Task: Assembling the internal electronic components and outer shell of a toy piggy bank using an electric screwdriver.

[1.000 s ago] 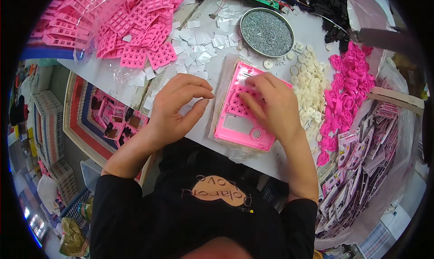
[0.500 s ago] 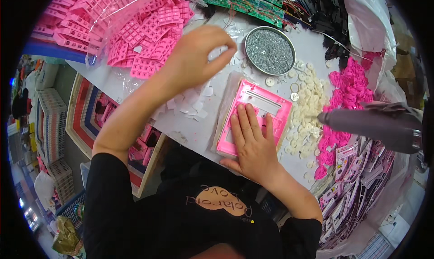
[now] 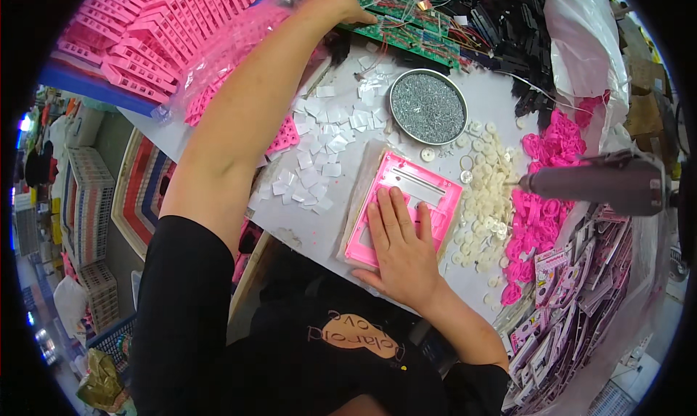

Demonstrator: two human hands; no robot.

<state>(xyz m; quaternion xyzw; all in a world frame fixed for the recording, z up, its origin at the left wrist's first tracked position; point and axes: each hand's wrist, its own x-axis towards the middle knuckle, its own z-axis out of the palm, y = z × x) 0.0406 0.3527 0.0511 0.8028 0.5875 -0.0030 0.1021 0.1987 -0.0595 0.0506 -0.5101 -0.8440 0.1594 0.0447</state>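
Pink casing (image 3: 438, 218) — directly under right-hand fingers (image 3: 390, 223), lying flat

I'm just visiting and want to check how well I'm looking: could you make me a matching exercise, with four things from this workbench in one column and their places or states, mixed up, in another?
Column one
1. Left hand
2. Right hand
3. Round dish
4. White discs

Column two
A. Full of small silvery pieces
B. Spread between the pink casing and a heap of bright pink parts
C. Lying flat on the pink casing
D. At the green circuit boards

Right pairs: 1-D, 2-C, 3-A, 4-B
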